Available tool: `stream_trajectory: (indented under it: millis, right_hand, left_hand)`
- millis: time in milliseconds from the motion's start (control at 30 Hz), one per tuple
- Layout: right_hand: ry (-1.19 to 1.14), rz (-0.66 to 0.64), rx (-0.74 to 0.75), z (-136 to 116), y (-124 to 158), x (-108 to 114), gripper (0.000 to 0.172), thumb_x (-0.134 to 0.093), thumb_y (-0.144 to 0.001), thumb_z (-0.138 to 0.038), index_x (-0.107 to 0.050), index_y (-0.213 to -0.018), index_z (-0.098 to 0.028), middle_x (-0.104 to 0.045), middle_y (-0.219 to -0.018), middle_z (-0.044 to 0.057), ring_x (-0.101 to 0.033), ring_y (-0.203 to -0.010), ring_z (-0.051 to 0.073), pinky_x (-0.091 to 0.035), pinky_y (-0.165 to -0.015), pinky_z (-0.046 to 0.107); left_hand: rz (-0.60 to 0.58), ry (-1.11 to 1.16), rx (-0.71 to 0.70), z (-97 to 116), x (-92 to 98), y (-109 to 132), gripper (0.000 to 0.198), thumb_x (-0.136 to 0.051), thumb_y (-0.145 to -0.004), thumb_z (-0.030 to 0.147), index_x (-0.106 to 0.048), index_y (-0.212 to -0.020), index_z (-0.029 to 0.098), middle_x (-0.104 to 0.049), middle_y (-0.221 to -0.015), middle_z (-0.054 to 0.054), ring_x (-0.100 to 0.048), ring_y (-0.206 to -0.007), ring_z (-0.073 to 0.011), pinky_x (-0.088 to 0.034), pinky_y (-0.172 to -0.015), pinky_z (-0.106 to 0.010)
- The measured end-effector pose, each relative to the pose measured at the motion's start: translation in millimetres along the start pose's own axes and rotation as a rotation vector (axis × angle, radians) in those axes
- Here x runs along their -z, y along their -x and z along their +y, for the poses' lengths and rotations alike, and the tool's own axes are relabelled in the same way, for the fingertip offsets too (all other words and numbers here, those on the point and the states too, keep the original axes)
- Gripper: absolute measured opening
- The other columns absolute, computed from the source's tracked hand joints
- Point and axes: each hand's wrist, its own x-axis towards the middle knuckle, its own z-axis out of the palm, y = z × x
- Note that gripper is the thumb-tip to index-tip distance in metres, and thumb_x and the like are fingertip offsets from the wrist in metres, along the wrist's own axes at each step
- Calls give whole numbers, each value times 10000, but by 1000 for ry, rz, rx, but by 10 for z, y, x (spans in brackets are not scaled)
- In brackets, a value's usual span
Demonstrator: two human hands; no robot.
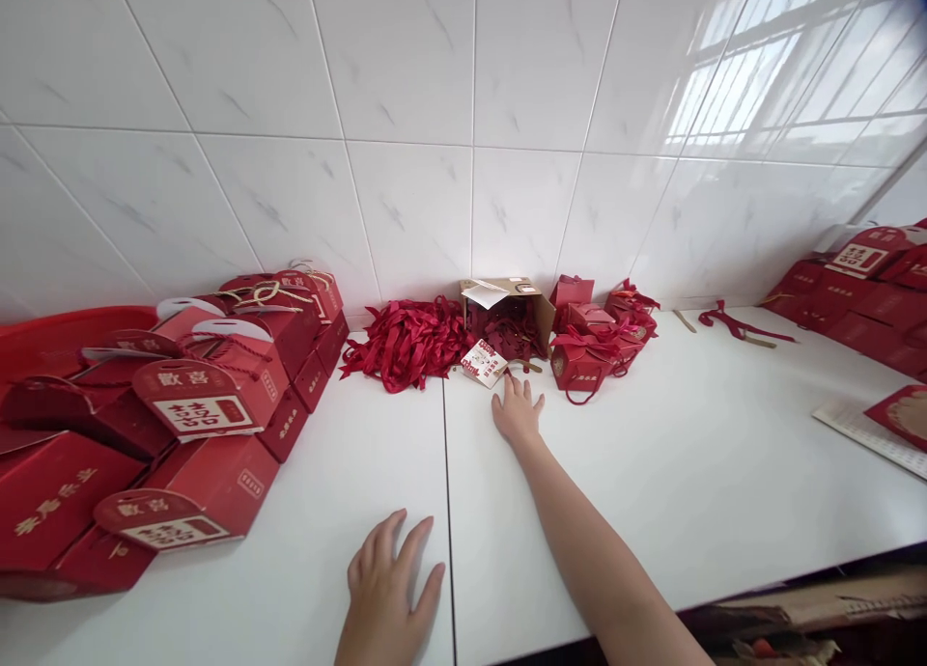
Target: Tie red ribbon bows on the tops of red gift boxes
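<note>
My left hand (389, 589) rests low over the white tabletop near the front, fingers apart and holding nothing. Stretched far forward, my right hand (518, 410) has its fingers spread just in front of a printed white-and-red card (483, 363). Whether a fingertip touches the card or the small dark pieces behind it, I cannot tell. Behind the card, a cardboard box (545, 323) lies on its side with dark red pieces (507, 328) inside. Left of it is a heap of red ribbons (412, 343); to its right stand several small red gift boxes (579, 362) with ribbon bows.
Larger red gift boxes (207, 386) are stacked at the left, before a red basin (65, 328). More red boxes (861, 299) stand at the far right. A loose ribbon (739, 326) lies near the tiled wall (406, 203). A seam runs between the table halves.
</note>
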Motion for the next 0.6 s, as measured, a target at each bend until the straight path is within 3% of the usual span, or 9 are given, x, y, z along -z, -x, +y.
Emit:
stream_trajectory:
  millis: [200,333,467,533,600]
  right_hand:
    - [42,11,34,19,195,14,536,-243,-930,-377,-319,-1419,-170,-289,-1487,104,-152,-1385,261,-75,-1085,499]
    - [63,8,24,41,300,22,561,-259,-927,-412,-287,-1439,-183,-196,-1527,94,-125,-1396,276,-89,-1090,470]
    - [79,19,28,52,458,35,564,-273,-925,-430,-264,-1448,-218,-37,-1558,73,-57,-1405,303,-99,-1086,455]
    - [84,20,33,58,543,32,553,-283,-924,-430,-288,-1439,-231,-37,-1558,74,-62,-1404,308,-102,-1085,450]
    - [87,20,35,63,600,22,548,-299,-920,-426,-304,-1434,-235,-60,-1556,85,-72,-1404,308,-104,-1083,442]
  left_hand:
    - [-55,28,35,78,93,0,397,-446,-848,360,-570,-1216,279,-498,-1290,-98,-400,-1232,-292,-345,-979,-487]
    - [-143,0,65,104,229,-135,415,-440,-838,358,-539,-1233,279,-475,-1313,-98,-382,-1239,-298,-324,-975,-485]
    - [-231,-67,37,72,359,-595,352,-429,-830,406,-590,-1100,246,-543,-1177,-104,-469,-1114,-294,-380,-880,-416]
    - [-217,-85,29,19,356,-925,342,-459,-811,431,-596,-1062,243,-560,-1135,-90,-485,-1080,-279,-376,-874,-383]
    - [-161,-115,65,-57,310,-1277,459,-485,-792,462,-540,-1160,193,-537,-1178,-124,-461,-1111,-299,-340,-917,-399]
